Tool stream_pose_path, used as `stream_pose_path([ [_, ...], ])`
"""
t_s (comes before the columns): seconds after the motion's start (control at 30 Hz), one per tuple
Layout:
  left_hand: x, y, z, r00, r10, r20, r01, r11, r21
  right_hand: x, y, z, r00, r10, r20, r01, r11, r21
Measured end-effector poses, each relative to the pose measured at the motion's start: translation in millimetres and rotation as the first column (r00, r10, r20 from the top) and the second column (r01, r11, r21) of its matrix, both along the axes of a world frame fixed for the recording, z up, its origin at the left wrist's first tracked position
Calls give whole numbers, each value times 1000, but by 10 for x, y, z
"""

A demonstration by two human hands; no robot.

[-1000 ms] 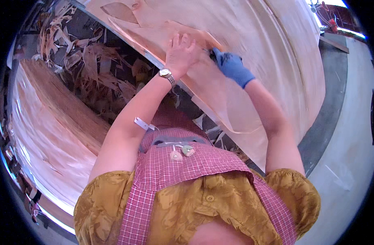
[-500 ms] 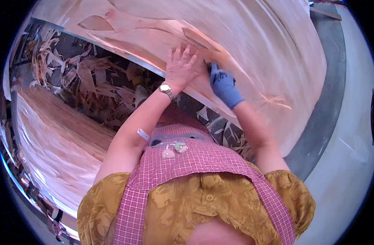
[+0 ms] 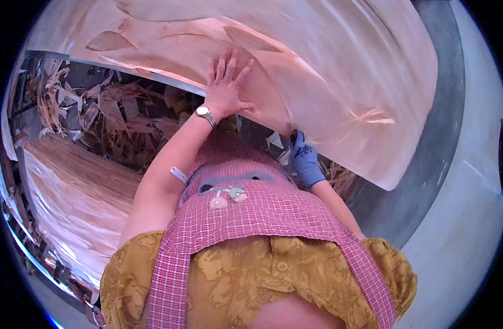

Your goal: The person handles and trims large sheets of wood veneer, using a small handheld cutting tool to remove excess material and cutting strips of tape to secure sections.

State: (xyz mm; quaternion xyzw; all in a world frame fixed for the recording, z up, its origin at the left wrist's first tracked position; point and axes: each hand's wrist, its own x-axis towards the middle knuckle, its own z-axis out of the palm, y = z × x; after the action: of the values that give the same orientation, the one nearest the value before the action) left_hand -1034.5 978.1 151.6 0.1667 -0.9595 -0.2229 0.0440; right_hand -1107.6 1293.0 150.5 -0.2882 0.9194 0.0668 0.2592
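A large, thin wood veneer sheet [image 3: 339,82], pale pinkish tan, lies in front of me with splits and loose flaps. My left hand [image 3: 226,90], bare and with a watch on its wrist, presses flat on the sheet near its close edge, fingers spread. On my right hand [image 3: 306,163] is a blue glove with dark marks. It is closed round a small dark knife-like tool [image 3: 293,133], whose short tip is at the sheet's near edge; most of the tool is hidden by the fingers. A curved line runs through the veneer toward that tip.
Torn veneer scraps [image 3: 119,109] fill the gap at left, below the sheet's edge. A thick stack of veneer sheets [image 3: 78,181] stands at my left. Splintered fibres [image 3: 372,116] stick up on the sheet's right part. Grey floor [image 3: 465,203] lies to the right.
My right hand has drawn the tool toward me, from the inner part of the veneer to its near edge. My left hand has shifted slightly left, its thumb now spread wider.
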Motion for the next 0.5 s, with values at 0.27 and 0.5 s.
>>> stream_pose_path([
  [0.27,-50,5,81,1000,-6,29,5,1000,30,297,733,140,987,157,-29,-156,987,32],
  [0.5,-36,23,67,999,-4,46,5,1000,-22,-360,309,361,979,141,-147,-154,984,-85],
])
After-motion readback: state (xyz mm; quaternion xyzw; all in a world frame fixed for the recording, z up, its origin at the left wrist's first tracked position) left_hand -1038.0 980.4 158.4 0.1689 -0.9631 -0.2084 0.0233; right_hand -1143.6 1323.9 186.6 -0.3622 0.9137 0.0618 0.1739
